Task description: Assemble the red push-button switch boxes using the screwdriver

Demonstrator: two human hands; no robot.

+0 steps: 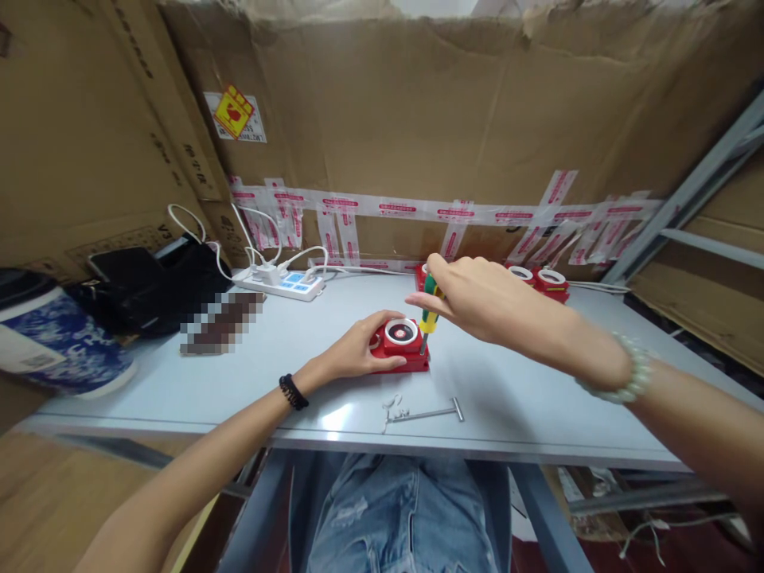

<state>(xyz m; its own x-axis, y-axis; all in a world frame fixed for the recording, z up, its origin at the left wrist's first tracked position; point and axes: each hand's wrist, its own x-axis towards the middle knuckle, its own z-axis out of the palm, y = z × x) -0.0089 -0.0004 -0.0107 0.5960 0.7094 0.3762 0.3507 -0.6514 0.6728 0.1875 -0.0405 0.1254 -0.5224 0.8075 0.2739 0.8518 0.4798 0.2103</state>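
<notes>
On the table sits a red device (pixel 409 362) with a white ring around a dark round centre on top. My left hand (pixel 356 348) grips it from the left side, fingers and thumb around its body. In my right hand (pixel 457 290) is a screwdriver (pixel 428 316) with a green and yellow handle, held nearly upright. Its metal tip meets the right corner of the red device; the exact contact spot is too small to make out. A metal T-shaped tool (pixel 433 413) lies in front, beside several small white pieces (pixel 399 412).
More red devices (pixel 550 285) stand at the back right, partly behind my right arm. A white power strip (pixel 286 282) with plugged cables is at the back left. Further left are a black bag (pixel 161 294) and a blue-white tub (pixel 60 338). Cardboard (pixel 406 103) walls the back.
</notes>
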